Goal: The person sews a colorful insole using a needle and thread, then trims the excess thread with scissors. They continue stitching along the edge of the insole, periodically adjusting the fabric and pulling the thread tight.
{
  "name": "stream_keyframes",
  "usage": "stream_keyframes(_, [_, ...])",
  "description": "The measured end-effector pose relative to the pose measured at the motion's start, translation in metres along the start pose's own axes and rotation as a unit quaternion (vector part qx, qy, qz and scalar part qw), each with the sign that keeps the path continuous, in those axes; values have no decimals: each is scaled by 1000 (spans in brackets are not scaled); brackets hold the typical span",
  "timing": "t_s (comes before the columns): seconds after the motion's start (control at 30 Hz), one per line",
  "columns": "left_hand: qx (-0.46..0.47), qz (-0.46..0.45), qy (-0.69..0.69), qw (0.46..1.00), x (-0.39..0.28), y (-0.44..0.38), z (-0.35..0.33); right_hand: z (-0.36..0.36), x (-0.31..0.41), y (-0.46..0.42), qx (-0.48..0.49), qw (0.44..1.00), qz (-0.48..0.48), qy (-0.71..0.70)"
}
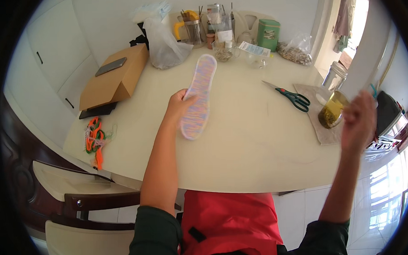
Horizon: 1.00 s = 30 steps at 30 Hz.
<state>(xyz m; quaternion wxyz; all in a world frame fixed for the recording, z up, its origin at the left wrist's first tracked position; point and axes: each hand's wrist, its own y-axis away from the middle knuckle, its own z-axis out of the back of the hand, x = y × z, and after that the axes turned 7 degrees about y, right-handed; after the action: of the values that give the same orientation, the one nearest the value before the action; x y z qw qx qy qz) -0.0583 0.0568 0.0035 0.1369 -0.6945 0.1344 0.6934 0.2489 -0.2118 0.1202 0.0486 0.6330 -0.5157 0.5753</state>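
Observation:
My left hand (pixel 182 103) holds an insole (pixel 199 100) by its left edge, thumb on top. Streaks of pink, lilac, blue and orange stitching cover the insole inside a pale border. At the right, my right hand (pixel 358 120) is raised and blurred, its fingers drawn together. Whether anything is pinched in it cannot be made out. Just left of that hand is a glass mug (pixel 334 109) with yellowish liquid and dark leaves at the bottom. Scissors (pixel 290 95) with dark green handles lie on the table between the hands, blades pointing far left.
On the cream table (pixel 245 153), orange and green thread (pixel 96 138) lies left, near a cardboard box (pixel 116 75) bearing a phone (pixel 111 66). A plastic bag (pixel 164 44), glassware and a green tin (pixel 268 35) line the back. A glass jar (pixel 335 76) stands right.

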Motion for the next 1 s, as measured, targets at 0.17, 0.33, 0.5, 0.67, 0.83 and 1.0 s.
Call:
stream_keyframes(0.17, [118,-47,222,967,-19,27,-57,-86,-76,11,227,957,-170,62])
stream_keyframes(0.33, [143,-8,225,964,-22,41,-76,-96,-128,35,405,805,-422,-100])
stream_keyframes(0.5, [167,-1,213,963,-15,41,-77,-86,-136,34,421,833,-359,6])
stream_keyframes(0.67, [195,6,184,963,-18,44,-79,-89,-137,36,421,853,-296,83])
stream_keyframes(0.83, [192,-6,162,968,-22,48,-84,-90,-136,37,384,875,-289,65])
stream_keyframes(1.0, [185,-17,153,971,-23,48,-84,-92,-133,37,368,882,-285,69])
